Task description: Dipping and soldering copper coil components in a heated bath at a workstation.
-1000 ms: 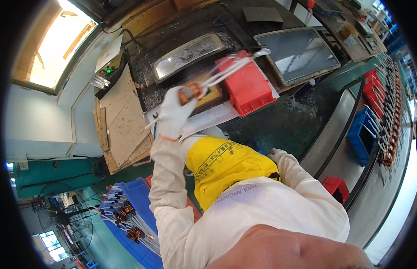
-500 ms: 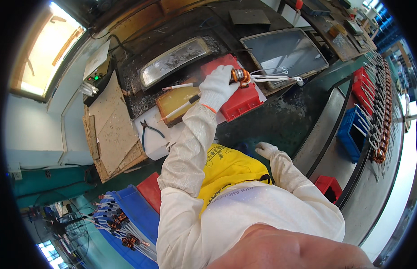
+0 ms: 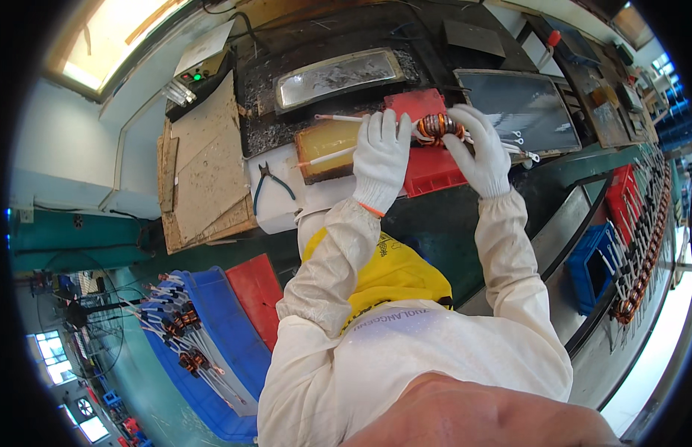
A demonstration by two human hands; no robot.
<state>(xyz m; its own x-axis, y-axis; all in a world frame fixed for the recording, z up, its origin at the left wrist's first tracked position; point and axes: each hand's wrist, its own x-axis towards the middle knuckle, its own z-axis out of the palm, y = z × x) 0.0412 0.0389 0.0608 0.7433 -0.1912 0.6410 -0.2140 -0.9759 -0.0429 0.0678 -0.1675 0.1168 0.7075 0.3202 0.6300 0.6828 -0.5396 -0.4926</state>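
Observation:
A ring-shaped choke coil wound in copper wire is held level above a red plastic box. My right hand, in a white glove, closes on the coil's right side with fingers over the top and thumb below. White leads with ring terminals stick out past that hand. My gloved left hand is closed over the coil's left leads, its fingers pressed together. Two white leads emerge to its left, over a tray of yellowish material; the palm side is hidden.
A solder pot with a silvery surface lies behind the tray. Cutting pliers rest on white paper at left. A dark framed panel is at right. Finished coils fill a blue bin and line the right-hand bench.
My right hand has risen from beside my body and taken hold of the coil. My left hand has moved off the coil onto the leads at its left. The view has shifted.

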